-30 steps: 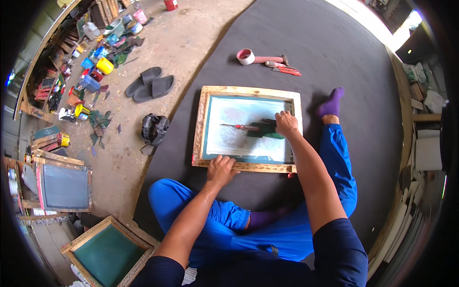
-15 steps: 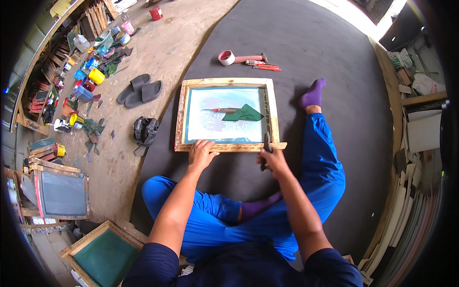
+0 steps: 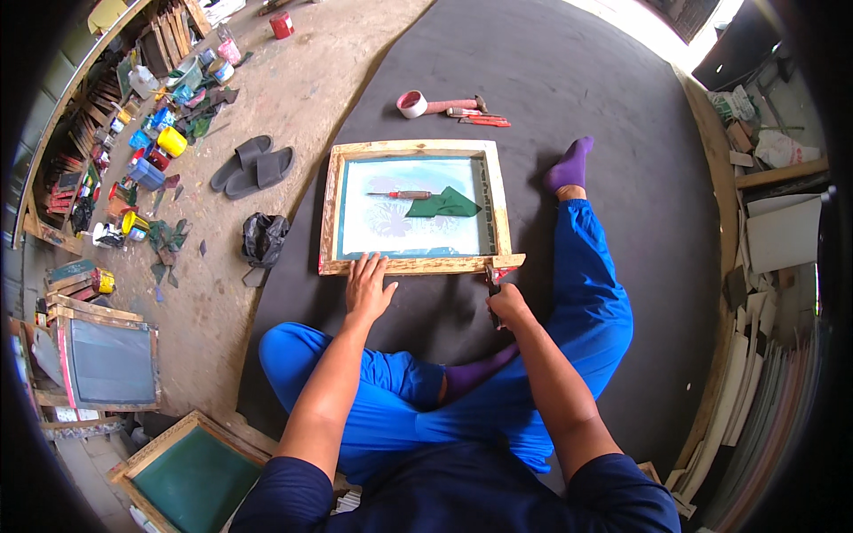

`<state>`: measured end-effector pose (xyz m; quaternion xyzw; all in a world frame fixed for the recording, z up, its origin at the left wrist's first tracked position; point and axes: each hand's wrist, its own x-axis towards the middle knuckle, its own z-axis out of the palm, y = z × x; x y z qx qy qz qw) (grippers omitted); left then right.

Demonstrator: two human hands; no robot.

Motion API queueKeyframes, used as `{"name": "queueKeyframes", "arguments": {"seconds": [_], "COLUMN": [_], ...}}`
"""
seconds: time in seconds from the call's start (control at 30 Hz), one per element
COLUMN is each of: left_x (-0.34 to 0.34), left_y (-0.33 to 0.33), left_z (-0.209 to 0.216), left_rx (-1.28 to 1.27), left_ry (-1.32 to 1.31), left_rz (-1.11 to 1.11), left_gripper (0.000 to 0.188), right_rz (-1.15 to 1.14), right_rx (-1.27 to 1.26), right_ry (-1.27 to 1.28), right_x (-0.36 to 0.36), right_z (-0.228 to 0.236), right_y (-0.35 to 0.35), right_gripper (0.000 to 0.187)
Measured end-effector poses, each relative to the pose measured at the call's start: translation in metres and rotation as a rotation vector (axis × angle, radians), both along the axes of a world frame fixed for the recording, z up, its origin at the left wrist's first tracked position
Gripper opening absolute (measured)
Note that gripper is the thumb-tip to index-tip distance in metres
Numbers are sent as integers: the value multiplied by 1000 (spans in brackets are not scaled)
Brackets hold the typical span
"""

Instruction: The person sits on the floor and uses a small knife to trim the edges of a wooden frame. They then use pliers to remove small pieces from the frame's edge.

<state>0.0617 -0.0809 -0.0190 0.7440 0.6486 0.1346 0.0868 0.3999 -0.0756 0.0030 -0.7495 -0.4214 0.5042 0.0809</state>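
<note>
I see the left hand (image 3: 365, 286), fingers spread, on a rectangular wooden-framed screen (image 3: 418, 266) atop black matting (image 3: 657, 213); the right hand (image 3: 509, 306) grips a black-handled tool (image 3: 494, 291), fingers curled, at the screen's near-right corner.

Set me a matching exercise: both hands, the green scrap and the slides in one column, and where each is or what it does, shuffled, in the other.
1. Left hand
2. Right hand
3. Green scrap
4. Dark slides

A. Gripping a dark-handled tool
B. On the floor, left of the dark mat
C. At the near rail of the wooden frame
D. Inside the frame

Pairs: 1-C; 2-A; 3-D; 4-B
</note>
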Motion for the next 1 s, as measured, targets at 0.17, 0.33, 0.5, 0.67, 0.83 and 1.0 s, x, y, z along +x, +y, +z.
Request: {"name": "queueKeyframes", "arguments": {"seconds": [0.17, 0.33, 0.5, 0.67, 0.83, 1.0], "left_x": [5, 0, 7, 15, 38, 56], "left_y": [3, 1, 3, 0, -3, -14], "left_z": [0, -6, -5, 2, 3, 9], "left_rx": [-12, 22, 32, 65, 74, 197], "left_ry": [-29, -36, -52, -17, -76, -213], "left_rz": [-3, 7, 17, 14, -55, -136], "left_gripper": [67, 67, 66, 64, 60, 45], "right_rz": [-24, 19, -30, -77, -241, -282], "right_rx": [-15, -20, -8, 192, 169, 222], "right_ry": [-26, -109, -225, -309, -126, 232], "right_x": [8, -9, -18, -41, -37, -41], "right_z": [-15, 3, 7, 22, -8, -27], "right_y": [8, 12, 3, -15, -16, -32], "right_gripper": [15, 21, 34, 37, 33, 10]}}
